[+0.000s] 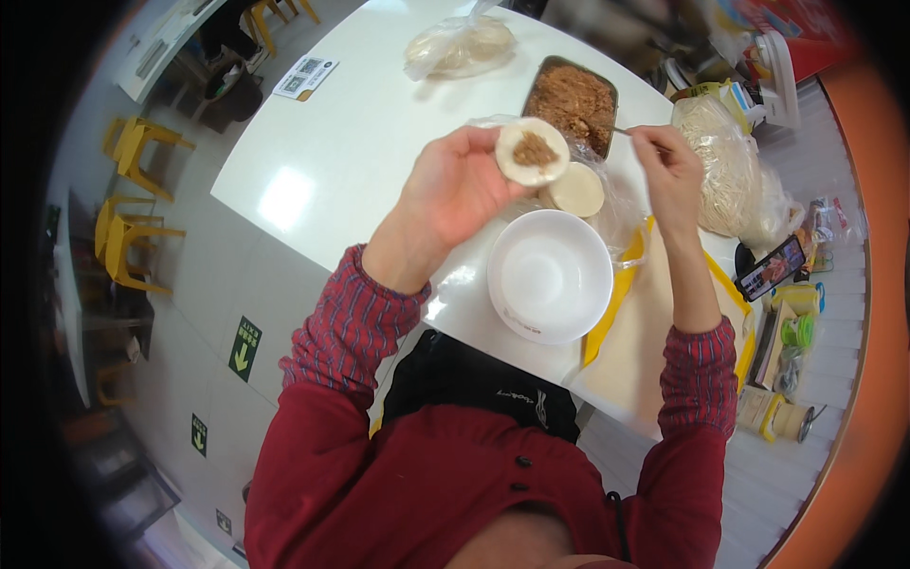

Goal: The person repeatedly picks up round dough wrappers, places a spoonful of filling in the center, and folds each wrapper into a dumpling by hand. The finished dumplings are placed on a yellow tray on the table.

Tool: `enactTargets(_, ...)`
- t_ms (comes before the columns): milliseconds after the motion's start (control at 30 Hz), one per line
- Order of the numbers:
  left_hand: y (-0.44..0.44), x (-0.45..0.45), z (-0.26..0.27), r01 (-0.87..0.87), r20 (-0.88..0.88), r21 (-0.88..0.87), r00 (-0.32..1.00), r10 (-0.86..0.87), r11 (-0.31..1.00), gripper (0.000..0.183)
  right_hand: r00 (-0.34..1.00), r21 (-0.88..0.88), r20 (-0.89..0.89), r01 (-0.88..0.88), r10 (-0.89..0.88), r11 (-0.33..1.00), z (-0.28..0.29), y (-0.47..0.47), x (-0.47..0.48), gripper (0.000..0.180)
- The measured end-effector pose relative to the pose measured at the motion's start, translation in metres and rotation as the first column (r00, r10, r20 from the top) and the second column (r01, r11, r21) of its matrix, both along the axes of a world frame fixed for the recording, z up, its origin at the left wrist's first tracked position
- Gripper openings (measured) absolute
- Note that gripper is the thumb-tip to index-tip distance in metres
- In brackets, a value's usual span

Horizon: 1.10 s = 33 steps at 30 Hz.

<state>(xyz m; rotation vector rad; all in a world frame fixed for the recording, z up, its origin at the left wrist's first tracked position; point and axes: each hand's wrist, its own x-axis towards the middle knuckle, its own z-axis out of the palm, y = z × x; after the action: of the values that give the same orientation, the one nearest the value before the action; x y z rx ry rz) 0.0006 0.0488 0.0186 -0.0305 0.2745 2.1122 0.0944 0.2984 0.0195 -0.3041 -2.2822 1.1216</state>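
My left hand (455, 185) holds up a round dough wrapper (515, 171) by its edge, and a dab of brown minced filling (534, 149) sits in its middle. My right hand (668, 160) grips a thin metal utensil (620, 130), whose far end reaches the metal tray (530, 89) of minced filling (574, 99). Whether that end is a spoon or a stick is hidden. A stack of round wrappers (577, 190) lies just below the held one, beside clear plastic film (622, 192). Nearer me stands a white bowl (551, 274) with nothing in it.
A tied plastic bag of dough pieces (462, 46) rests at the table's far side. Right of my arm are a yellow-edged tray (643, 299), a large bag of noodles (714, 167) and a propped smartphone (771, 269). A printed card (306, 77) lies near the left edge. Yellow stools (142, 242) stand left.
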Motion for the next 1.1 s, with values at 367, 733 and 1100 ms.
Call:
enactTargets(367, -0.002, 0.039, 0.018, 0.122, -0.183, -0.013, 0.976, -0.122, 0.992, 0.055, 0.956, 0.613, -0.152, -0.109, 0.252, 0.782, 0.041, -0.058, 0.061, 0.022)
enactTargets(733, -0.003, 0.079, 0.028, 0.119, -0.591, -0.279, 0.761, -0.268, 0.953, 0.044, 0.962, 0.178, -0.177, -0.176, 0.207, 0.968, 0.044, -0.081, 0.083, 0.008)
enactTargets(1100, 0.007, 0.103, 0.028, -0.053, -0.748, -0.280, 0.638, -0.183, 0.958, 0.032, 0.937, -0.037, -0.336, -0.118, 0.099, 0.992, 0.036, -0.088, 0.096, 0.020)
